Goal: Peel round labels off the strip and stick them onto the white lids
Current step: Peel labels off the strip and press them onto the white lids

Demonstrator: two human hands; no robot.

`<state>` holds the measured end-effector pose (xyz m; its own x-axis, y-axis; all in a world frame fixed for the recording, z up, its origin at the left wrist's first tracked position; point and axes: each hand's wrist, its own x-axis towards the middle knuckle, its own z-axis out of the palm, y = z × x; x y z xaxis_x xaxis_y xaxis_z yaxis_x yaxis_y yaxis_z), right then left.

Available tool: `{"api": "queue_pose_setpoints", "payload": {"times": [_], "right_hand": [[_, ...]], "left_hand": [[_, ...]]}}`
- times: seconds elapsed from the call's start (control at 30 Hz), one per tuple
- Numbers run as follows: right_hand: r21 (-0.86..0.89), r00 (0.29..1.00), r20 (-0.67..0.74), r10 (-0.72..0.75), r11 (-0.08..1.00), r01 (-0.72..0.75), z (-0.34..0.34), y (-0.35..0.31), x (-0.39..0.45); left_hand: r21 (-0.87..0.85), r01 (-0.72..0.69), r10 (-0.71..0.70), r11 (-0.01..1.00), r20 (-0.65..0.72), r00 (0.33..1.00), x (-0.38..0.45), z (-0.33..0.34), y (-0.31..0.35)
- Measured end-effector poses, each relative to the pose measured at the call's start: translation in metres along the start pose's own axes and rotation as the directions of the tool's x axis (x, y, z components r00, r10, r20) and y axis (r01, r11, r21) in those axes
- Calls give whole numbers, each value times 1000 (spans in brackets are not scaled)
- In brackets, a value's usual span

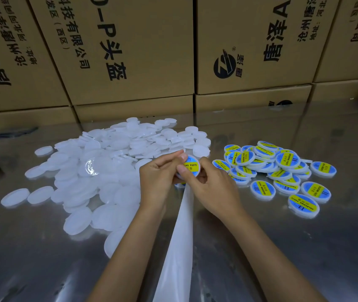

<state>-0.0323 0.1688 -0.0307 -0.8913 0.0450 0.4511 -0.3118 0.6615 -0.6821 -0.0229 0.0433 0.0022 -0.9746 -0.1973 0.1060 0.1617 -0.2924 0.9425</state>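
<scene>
At bench centre, the left hand and right hand both grip one white lid, thumbs pressing a blue-and-yellow round label onto its face, while the white strip trails from beneath the hands toward the person. Unlabelled lids are heaped to the left and labelled lids to the right on the reflective bench. Probable faults: uneven thumb pressure could trap a crease or bubble, an off-centre placement would leave the label overhanging the rim, and the hanging strip could snag and drag the lid askew.
</scene>
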Motion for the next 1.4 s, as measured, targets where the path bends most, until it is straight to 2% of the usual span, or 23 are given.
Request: {"api": "queue_pose_setpoints", "payload": {"times": [0.13, 0.23, 0.37, 0.43, 0.57, 0.63, 0.7, 0.77, 0.87, 0.93, 1.0, 1.13, 1.27, 1.4], "right_hand": [[-62, 999, -3, -45, 997, 45, 0, 3, 0], [-78, 997, 7, -74, 994, 74, 0, 6, -1], [-80, 997, -63, -50, 996, 45, 2, 8, 4], [2, 995, -95, 19, 1000, -19, 2, 11, 7], [133, 983, -120, 138, 984, -122, 4, 17, 10], [185, 983, -103, 154, 974, -133, 6, 17, 9], [288, 982, -80, 170, 947, -140, 8, 15, 7], [374, 981, -44, 187, 914, -158, 8, 13, 7], [411, 987, 38, 157, 898, -159, 7, 10, 5], [377, 992, 88, 91, 919, -117, 8, 8, 4], [262, 992, 121, 26, 963, -57, 9, 6, 2], [107, 995, 98, -31, 994, 20, 10, 8, -1], [-22, 999, 15, -32, 999, 32, 6, 7, -2], [-49, 999, -53, -7, 999, 5, 5, 7, -2]], "left_hand": [[-5, -19, 18, 1000, -53, 998, -2, 2, -1], [-14, -2, 1, 1000, -42, 999, 0, 0, -1], [25, 30, -32, 999, 84, 996, 1, -1, -2], [75, 14, -27, 997, 166, 986, 1, -2, -3], [302, -64, -33, 951, 306, 951, 3, -4, -2], [319, -63, -52, 946, 340, 939, 3, -4, -2], [297, -75, -28, 952, 327, 944, 1, -2, -3], [304, -119, 42, 945, 250, 967, 2, -2, -6], [299, -133, 100, 945, 125, 987, 4, -5, -7], [241, -133, 124, 961, 53, 991, 6, -7, -8], [221, -141, 144, 965, 3, 990, 7, -8, -9], [236, -145, 156, 961, -30, 987, 7, -6, -10], [310, -195, 195, 931, 30, 980, 3, -2, -8], [317, -174, 132, 933, 149, 980, 2, -1, -5]]}}
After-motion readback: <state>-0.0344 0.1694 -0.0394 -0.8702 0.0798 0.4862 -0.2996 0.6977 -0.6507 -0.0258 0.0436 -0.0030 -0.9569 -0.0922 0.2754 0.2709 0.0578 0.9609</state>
